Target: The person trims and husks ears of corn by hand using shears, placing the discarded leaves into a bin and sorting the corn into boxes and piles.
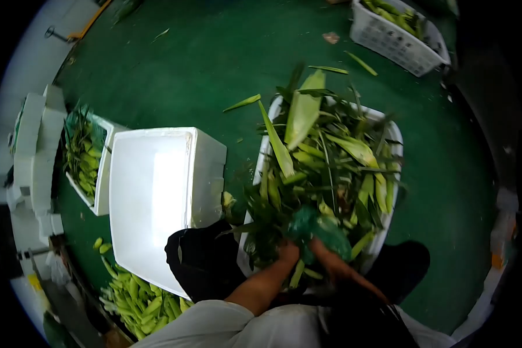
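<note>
A white basket (399, 139) stands between my knees, heaped with green corn husks and leaves (304, 110). At its near end a translucent green bag (333, 235) lies on the pile, blurred. My right hand (324, 255) is closed at the bag's near edge. Just to the left, my left hand (289, 252) reaches down to the leaves beside the bag, close against it; leaves and blur hide its fingers. Beside my left knee a large white foam box (147, 168) is tipped with its hollow side facing up toward me.
Loose corn ears (139, 304) are piled on the green floor (197, 64) at lower left. Another white box (101, 200) holds corn and a green bag. At upper right stands a second white basket (388, 43) with husks. Stray husks (242, 103) lie about.
</note>
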